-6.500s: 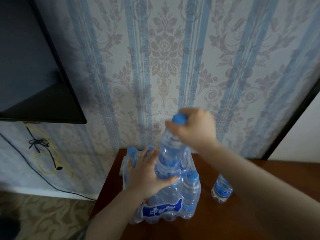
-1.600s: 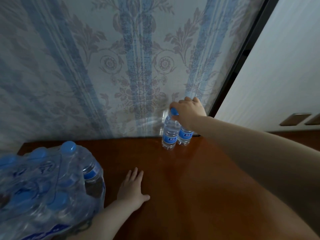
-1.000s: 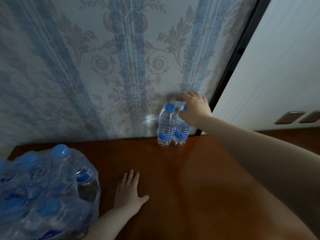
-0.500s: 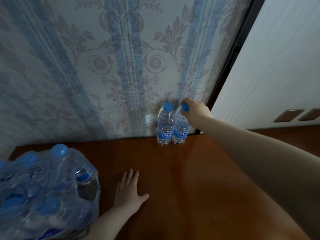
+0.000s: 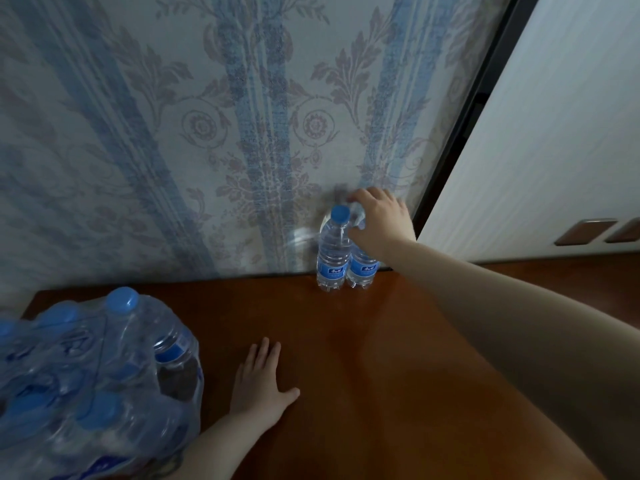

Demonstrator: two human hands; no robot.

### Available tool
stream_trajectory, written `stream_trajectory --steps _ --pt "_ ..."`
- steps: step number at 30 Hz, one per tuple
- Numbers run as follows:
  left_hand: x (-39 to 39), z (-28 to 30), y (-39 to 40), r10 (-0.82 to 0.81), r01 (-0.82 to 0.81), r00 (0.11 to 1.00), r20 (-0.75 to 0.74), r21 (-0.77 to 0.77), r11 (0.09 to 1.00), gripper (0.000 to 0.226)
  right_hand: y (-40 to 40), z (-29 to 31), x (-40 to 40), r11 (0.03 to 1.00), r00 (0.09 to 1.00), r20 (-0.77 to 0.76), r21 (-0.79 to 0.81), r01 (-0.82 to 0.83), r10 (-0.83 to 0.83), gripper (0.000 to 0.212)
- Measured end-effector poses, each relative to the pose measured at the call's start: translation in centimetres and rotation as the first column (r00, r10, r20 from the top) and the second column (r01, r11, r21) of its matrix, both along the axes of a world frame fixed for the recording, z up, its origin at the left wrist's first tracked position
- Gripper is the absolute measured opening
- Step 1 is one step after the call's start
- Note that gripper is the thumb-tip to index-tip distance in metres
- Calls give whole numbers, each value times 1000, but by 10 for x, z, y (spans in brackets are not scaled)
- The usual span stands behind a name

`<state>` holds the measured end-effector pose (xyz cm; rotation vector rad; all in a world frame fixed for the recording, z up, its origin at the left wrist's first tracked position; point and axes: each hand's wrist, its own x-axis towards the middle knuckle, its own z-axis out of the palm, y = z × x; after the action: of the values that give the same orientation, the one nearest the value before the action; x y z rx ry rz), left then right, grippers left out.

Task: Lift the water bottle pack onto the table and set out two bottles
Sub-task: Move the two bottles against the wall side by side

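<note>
Nearest you, at the lower left, the shrink-wrapped pack of water bottles (image 5: 93,386) sat on the reddish-brown wooden counter (image 5: 363,375). Its clear bottles had blue caps and blue labels under crinkled plastic film, blurred by closeness. Just beside the pack, your left hand (image 5: 258,382) lay flat on the counter, palm down, its fingers (image 5: 265,351) spread and holding nothing.

Farther back, against the wallpaper (image 5: 207,133) with blue stripes and floral scrolls, two single bottles stood upright and touching each other. The left bottle (image 5: 333,252) showed its blue cap, clear ribbed body and blue label. Your right hand (image 5: 381,220) reached over the top of the right bottle (image 5: 362,270), hiding its cap. Its fingers were curled around the neck, though whether they gripped it firmly could not be told. A white door (image 5: 554,133) stood at the right.
</note>
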<state>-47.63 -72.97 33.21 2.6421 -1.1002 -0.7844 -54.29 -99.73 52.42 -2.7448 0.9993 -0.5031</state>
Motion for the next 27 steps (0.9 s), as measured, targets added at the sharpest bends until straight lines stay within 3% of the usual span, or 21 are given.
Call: stream_trajectory --steps 3,12,27 --pt "1 0 1 -8 8 1000 -1 1 1000 97 6 -4 8 994 992 -74 52 -96 100 53" --pt "1 0 0 -9 9 1000 0 4 1000 97 8 -9 21 996 992 -106 -57 -74 67 29" --pt "2 5 -1 -21 22 1000 -16 29 999 97 6 -4 23 997 992 -103 -37 -70 66 33"
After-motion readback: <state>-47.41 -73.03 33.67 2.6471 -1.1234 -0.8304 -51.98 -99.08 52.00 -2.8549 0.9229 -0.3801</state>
